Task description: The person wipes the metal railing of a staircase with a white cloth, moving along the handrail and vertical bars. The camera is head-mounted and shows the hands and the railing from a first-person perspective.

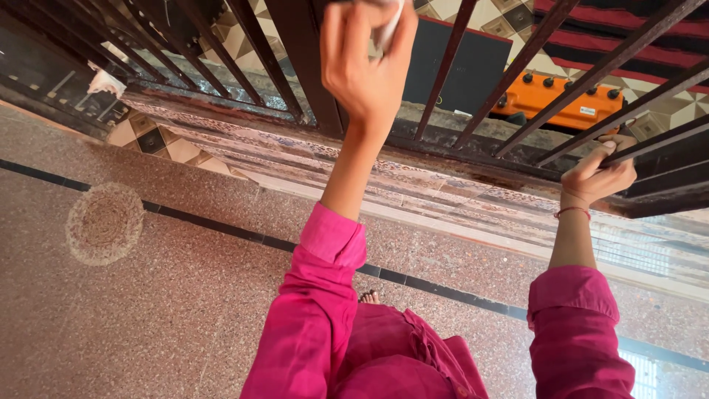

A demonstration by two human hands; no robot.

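Far off to the left of both hands, a scrap of white rag [107, 83] hung on the dark iron railing [244, 66], well apart from anything the person touched. Below it a round woven mat [104, 223] lay on the speckled stone floor [170, 295], which a thin black inlay strip crossed.

The left hand [367, 63] was raised against the railing's thick upright post [304, 63], fingers curled shut around a small white cloth [389, 28]. Only a corner of that cloth showed above the knuckles, right at the top edge of the view; the rest was hidden in the fist. The post stood just to the hand's left and ran on upward past it, so its long axis lay along the line of the raised forearm, with the cloth pressed at or beside the metal; actual contact could not be told.

To the right and lower, the right hand [597, 176] was clenched around a slanting bar [650, 144] of the same railing, thumb on top. That bar's long axis ran up and away to the right of the hand. Beyond it, through the bars, sat an orange box with black knobs [565, 100]. Of the two, the left hand alone carried the cloth; the right only held on.
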